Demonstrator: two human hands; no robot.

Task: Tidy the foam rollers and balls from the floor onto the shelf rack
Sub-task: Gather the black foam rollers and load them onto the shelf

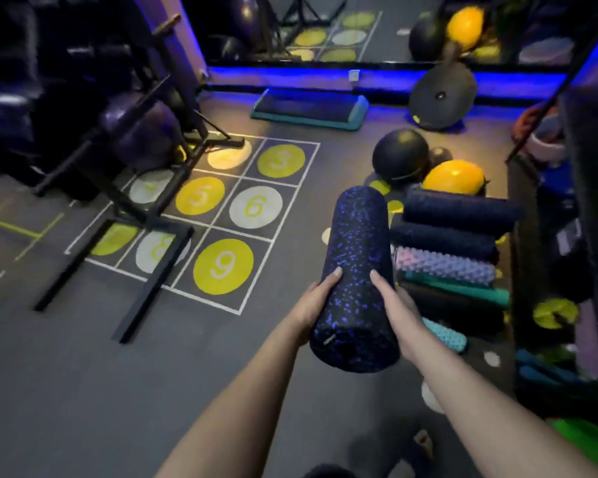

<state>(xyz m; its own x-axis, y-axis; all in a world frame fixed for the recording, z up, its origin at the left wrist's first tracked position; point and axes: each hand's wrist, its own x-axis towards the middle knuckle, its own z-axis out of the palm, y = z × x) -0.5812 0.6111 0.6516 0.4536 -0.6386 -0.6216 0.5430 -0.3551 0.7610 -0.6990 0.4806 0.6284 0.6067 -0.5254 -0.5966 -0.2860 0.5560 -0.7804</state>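
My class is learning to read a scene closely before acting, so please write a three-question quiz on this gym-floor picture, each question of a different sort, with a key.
1. True or false: the speckled foam roller is held by one hand only.
2. Multiple choice: the yellow ball lies (a) on circle 9, (b) beyond the pile of rollers, beside the black ball, (c) on the step platform.
3. Fill in: the roller in the pile with a knobbly pink-purple surface lies ____ the two dark rollers.

Key: 1. False: the left hand and right hand both grip it. 2. b. 3. Nearer than (just this side of).
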